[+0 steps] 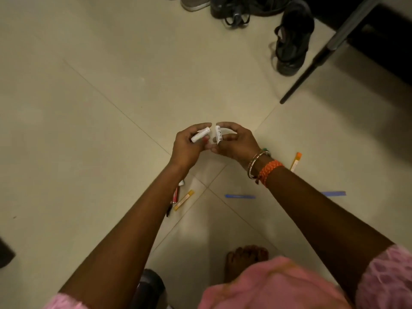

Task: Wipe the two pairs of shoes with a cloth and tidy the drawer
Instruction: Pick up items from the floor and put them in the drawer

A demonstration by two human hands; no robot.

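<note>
Between both hands, 2 white tubes (200,135), 1 per grip.

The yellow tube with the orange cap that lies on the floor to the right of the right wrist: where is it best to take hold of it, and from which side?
Grip the yellow tube at the middle of its body, coming from above with thumb and finger on its two long sides. It lies flat on the floor tile, alone, with free floor along both sides. The orange cap end is probably less secure to pinch.
</note>
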